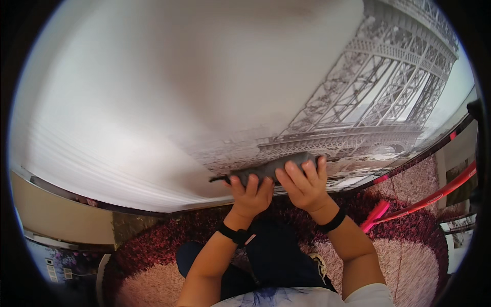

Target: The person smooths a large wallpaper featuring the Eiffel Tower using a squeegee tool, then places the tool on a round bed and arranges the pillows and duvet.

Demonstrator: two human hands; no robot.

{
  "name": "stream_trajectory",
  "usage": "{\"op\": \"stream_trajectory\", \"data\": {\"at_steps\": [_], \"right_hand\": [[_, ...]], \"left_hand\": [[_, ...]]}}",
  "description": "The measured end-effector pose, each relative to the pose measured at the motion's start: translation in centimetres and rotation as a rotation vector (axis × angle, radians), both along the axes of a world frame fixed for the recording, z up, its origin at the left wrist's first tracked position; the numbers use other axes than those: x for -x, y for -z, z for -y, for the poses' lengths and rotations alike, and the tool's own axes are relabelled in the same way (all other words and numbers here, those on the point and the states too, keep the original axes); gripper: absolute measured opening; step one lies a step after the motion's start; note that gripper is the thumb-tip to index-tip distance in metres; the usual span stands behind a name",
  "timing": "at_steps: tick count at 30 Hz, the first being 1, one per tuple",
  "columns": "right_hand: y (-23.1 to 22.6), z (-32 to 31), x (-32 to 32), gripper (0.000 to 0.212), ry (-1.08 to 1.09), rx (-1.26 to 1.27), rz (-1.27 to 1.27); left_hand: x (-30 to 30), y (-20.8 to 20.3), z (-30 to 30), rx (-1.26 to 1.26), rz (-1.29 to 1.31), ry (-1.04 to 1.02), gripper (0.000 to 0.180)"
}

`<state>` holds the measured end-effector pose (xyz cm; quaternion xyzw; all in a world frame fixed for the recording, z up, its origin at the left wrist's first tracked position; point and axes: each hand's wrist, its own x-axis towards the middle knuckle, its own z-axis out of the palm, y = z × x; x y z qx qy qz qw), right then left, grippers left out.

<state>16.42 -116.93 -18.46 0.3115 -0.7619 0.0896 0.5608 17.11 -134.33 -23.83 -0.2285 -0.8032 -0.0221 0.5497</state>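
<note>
Both hands hold a long, soft-looking dark grey rolled bundle (271,168), with a thin dark end sticking out at its left. Whether it is a rolled cloth or something else cannot be made out. My left hand (249,197) has its fingers curled over the left part of the bundle. Its right part is gripped by my right hand (305,185), close beside the left. Behind the bundle spreads a large pale surface (138,102) printed with a grey lattice tower, near its lower edge. My palms and the bundle's near side are partly hidden.
A pink-headed broom or brush (376,216) with a red handle (434,197) leans at the right. Below lies a shaggy rug (153,284) in dark red and pale pink. The pale surface has a dark, curved-looking edge (92,199). My dark-trousered legs are beneath my arms.
</note>
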Motion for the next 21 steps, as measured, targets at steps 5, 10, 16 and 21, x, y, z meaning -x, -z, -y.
{"op": "stream_trajectory", "data": {"at_steps": [5,10,16,21], "right_hand": [[10.1,-2.4,-1.5,0.028,0.081,-0.034,0.101],[6.5,-2.9,-2.3,0.027,0.120,0.047,0.134],[-4.6,-3.5,-0.7,0.026,0.057,0.219,-0.058],[-3.2,-4.6,-0.5,0.029,0.076,0.205,-0.012]], "left_hand": [[-0.1,9.1,-0.5,0.150,0.084,0.068,0.037],[-0.5,8.1,-1.9,0.078,0.104,0.060,0.042],[0.4,-4.6,-6.2,-0.110,0.006,0.089,0.034],[0.7,-4.4,-6.8,-0.069,-0.003,0.113,0.033]]}}
